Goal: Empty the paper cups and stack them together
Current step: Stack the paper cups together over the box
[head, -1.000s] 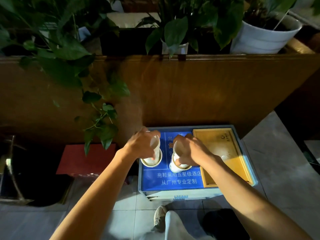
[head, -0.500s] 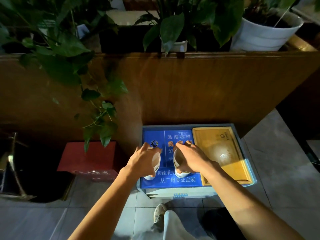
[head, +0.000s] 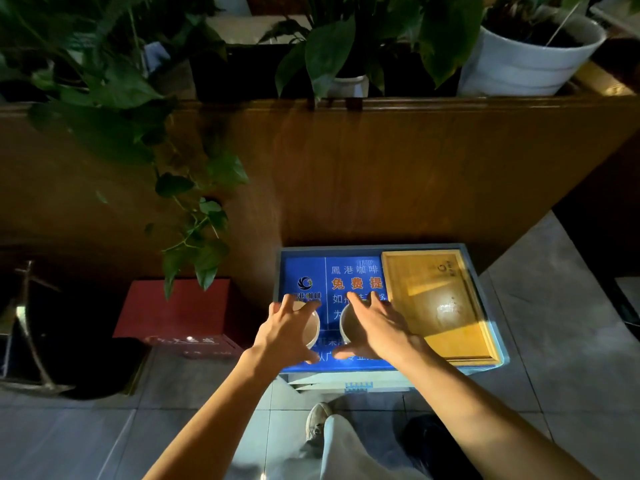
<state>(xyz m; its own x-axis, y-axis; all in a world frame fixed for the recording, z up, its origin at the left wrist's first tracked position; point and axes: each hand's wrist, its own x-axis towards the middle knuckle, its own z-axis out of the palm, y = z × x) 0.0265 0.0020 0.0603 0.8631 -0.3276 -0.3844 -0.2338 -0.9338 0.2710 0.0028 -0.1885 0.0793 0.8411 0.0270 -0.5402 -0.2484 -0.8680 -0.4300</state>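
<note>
Two white paper cups stand upright side by side on the blue printed top of a small box-like stand (head: 346, 270). The left cup (head: 311, 327) shows its rim and inside under my left hand (head: 285, 329). The right cup (head: 346, 325) is half covered by my right hand (head: 375, 327). Both hands hover just over the cups with fingers spread apart, gripping nothing. What the cups hold is too dim to tell.
A yellow wooden tray (head: 433, 303) fills the right part of the stand. A tall wooden planter wall (head: 381, 168) with leafy plants rises behind. A red box (head: 180, 313) and a dark bin (head: 52, 327) sit to the left on the tiled floor. My shoe (head: 317, 419) is below.
Both hands held the cups a second ago, set them down on the blue top, then let go and spread their fingers. The view has shifted slightly downward.
</note>
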